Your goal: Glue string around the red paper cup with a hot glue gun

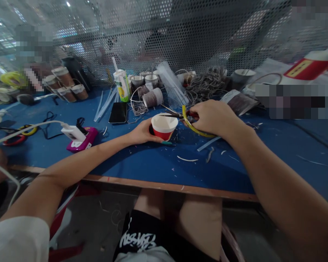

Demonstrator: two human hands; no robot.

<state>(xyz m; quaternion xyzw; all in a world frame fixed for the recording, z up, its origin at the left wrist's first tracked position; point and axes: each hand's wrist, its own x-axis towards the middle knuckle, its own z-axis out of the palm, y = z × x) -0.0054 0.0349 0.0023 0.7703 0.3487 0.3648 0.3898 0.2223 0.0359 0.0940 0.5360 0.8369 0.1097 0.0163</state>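
Observation:
My left hand (143, 131) wraps round the side of a red and white paper cup (164, 127) that stands upright on the blue tabletop. In my right hand (211, 115) is a pair of scissors (190, 123) with a yellow-wrapped handle. The dark blades point left, with their tips over the cup's rim; whether they touch the paper I cannot tell. Behind the cup lies a spool of brown cord (152, 97). White trimmings (187, 159) are scattered in front of it.
A phone (118, 112) and a drink carton (122, 85) with a straw stand behind my left arm. A purple power strip (83, 140) with a charger sits at left. Tangled grey cord (207, 85) lies by the perforated metal screen (164, 40). A person's knee shows at far left.

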